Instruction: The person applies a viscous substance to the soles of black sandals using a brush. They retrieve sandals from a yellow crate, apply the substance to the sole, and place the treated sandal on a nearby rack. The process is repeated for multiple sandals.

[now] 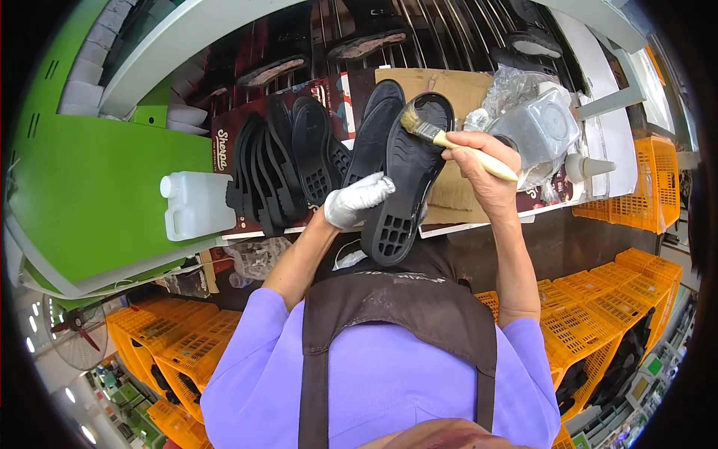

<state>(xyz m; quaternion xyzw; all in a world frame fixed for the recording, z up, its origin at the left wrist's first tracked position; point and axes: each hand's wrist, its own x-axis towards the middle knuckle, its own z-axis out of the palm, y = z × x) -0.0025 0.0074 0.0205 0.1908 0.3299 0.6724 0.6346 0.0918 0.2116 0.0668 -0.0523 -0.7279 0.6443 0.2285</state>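
Observation:
My left hand (357,200), in a white glove, grips a black shoe sole (407,179) from its left side and holds it tilted, hollow side up. My right hand (482,166) is bare and holds a pale-handled brush (456,143). The bristles touch the upper inner part of the sole. A second black sole (372,135) lies just behind the held one on a sheet of brown cardboard (456,90).
Several black soles (288,161) lean in a row at the left of the bench. A white plastic jug (196,204) stands beside them. A clear container in plastic wrap (540,129) sits at the right. Orange crates (598,307) stand below, and a rack of dark bars (434,30) runs behind.

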